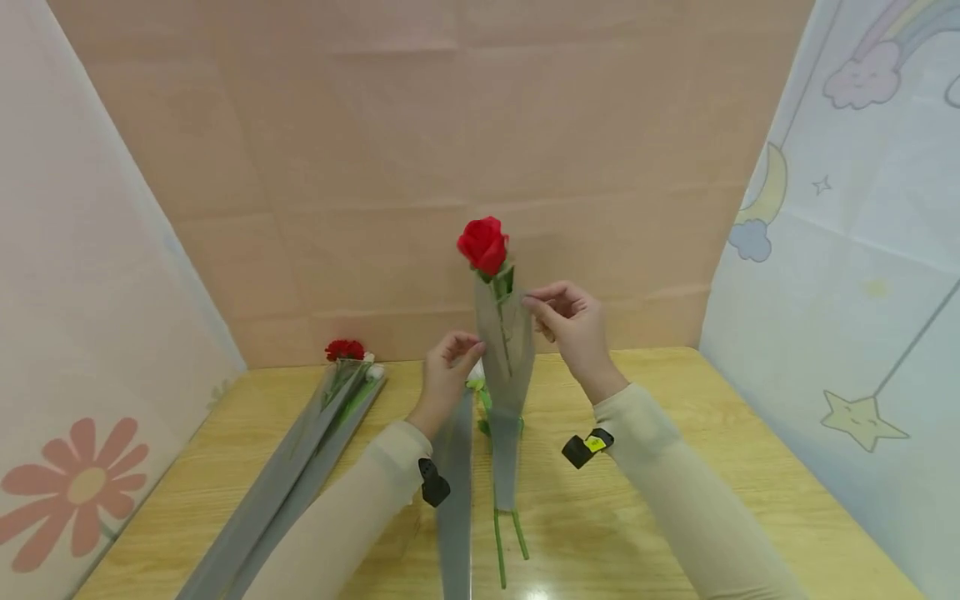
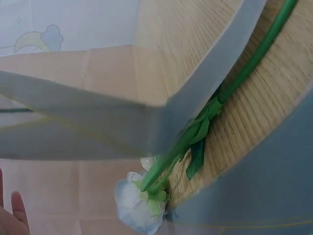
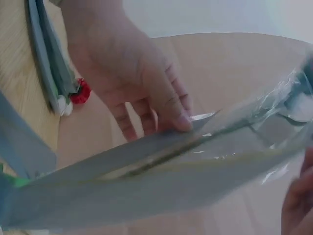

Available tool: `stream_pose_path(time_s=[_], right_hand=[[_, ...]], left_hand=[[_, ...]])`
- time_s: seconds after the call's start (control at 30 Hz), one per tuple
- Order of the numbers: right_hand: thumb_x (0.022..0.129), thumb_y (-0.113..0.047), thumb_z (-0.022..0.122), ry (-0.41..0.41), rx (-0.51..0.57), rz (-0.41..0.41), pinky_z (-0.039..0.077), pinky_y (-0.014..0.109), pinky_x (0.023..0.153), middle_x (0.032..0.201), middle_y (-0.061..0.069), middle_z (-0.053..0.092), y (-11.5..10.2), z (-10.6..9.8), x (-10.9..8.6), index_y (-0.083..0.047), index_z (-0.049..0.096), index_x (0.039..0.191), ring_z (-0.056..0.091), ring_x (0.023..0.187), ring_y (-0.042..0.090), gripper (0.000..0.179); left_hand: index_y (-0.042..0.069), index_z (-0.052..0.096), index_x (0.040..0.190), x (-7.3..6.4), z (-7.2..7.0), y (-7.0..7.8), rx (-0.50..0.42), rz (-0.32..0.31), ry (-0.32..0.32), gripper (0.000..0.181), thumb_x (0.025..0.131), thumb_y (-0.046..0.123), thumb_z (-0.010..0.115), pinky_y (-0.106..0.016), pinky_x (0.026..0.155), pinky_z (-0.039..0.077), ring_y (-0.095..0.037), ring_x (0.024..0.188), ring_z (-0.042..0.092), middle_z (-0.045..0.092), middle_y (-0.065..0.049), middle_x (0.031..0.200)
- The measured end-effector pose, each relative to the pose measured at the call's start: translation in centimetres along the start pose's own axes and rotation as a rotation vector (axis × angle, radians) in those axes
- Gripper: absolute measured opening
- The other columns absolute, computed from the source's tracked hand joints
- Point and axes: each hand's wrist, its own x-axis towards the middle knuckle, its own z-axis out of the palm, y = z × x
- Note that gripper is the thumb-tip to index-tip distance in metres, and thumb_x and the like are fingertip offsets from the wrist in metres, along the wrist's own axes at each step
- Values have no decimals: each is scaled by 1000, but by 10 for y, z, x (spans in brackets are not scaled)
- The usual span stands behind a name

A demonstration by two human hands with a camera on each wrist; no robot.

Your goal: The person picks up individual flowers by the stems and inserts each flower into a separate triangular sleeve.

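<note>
A red rose (image 1: 483, 244) stands upright in a translucent grey flower sleeve (image 1: 507, 400), held up above the table. My left hand (image 1: 444, 379) pinches the sleeve's left edge between thumb and fingers; the right wrist view shows this grip up close. Higher up, my right hand (image 1: 573, 329) pinches the right edge near the sleeve's mouth. Green stems (image 1: 500, 550) stick out below the sleeve's narrow end. Behind the sleeve a white flower (image 2: 139, 203) with a green stem lies on the table, partly hidden in the head view.
Another grey sleeve (image 1: 454, 508) lies flat on the wooden table (image 1: 615, 517), left of the held one. Further left are wrapped flowers in long grey sleeves (image 1: 288, 475), with a red carnation (image 1: 345, 350) and white blooms (image 1: 375, 372). Fabric walls surround the table's back and sides.
</note>
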Motion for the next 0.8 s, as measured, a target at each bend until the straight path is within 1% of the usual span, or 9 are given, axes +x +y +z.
stream_pose_path(time_s=[0.07, 0.13, 0.23, 0.4, 0.5, 0.6, 0.63, 0.7, 0.8], right_hand=[[86, -9, 72, -7, 14, -3, 38, 18, 47, 75, -7, 67, 0, 1, 0, -15, 70, 87, 50, 53, 10, 7], [86, -9, 72, 10, 8, -9, 39, 17, 47, 76, -6, 67, 0, 1, 1, -15, 70, 87, 50, 52, 9, 6], [86, -10, 72, 19, -9, -1, 39, 17, 46, 77, -6, 67, 0, 1, 3, -15, 70, 88, 51, 51, 9, 6], [87, -9, 71, 32, 6, 3, 42, 16, 47, 80, -7, 68, 1, -2, 6, -15, 68, 91, 55, 54, 8, 7], [88, -6, 68, -19, -12, 16, 46, 18, 49, 83, -6, 67, 3, -5, 5, -13, 67, 96, 58, 60, 10, 11], [90, -6, 67, -45, -43, 63, 49, 19, 52, 85, -7, 66, 8, -10, 4, -14, 65, 97, 60, 65, 10, 11], [91, -7, 66, -52, -53, 81, 49, 19, 53, 85, -7, 66, 10, -12, 3, -13, 65, 96, 61, 67, 10, 8], [92, -9, 66, -60, -76, 118, 51, 20, 55, 84, -6, 65, 14, -17, 2, -10, 64, 95, 62, 69, 10, 4], [93, -11, 65, -80, -110, 159, 54, 23, 59, 82, -4, 65, 20, -22, 1, -3, 63, 96, 63, 73, 10, 8]], left_hand=[[-7, 63, 95, -1, 0, 8, -5, 5, -4, 12, 90, 4, 66, -34, 88, 49, -3, 86, 59, 66, 1, 86], [-8, 62, 95, -2, -1, 15, -8, 7, -8, 12, 90, 2, 65, -39, 89, 49, -2, 86, 59, 66, -1, 86], [-9, 63, 95, -4, -2, 25, 4, -3, -11, 12, 90, 2, 65, -39, 89, 49, 0, 87, 59, 66, -5, 87], [-9, 63, 96, -4, -2, 31, 9, -27, -12, 13, 90, 3, 65, -28, 87, 49, -1, 88, 59, 67, -8, 90], [-9, 64, 97, -3, -2, 32, 0, -37, -11, 14, 90, 4, 65, -31, 87, 48, -2, 88, 59, 67, -10, 91], [-9, 63, 98, -2, -2, 33, -8, -42, -11, 15, 91, 4, 65, -36, 89, 49, -3, 88, 59, 67, -13, 93], [-8, 63, 98, -2, -2, 33, -9, -44, -11, 15, 91, 5, 65, -36, 89, 49, -3, 88, 59, 67, -13, 93], [-8, 63, 98, -2, -2, 33, -13, -49, -14, 15, 91, 5, 65, -33, 88, 49, -3, 88, 59, 68, -13, 93], [-9, 63, 98, -1, -2, 31, -21, -47, -15, 15, 91, 4, 65, -25, 84, 49, -2, 86, 59, 68, -13, 92]])
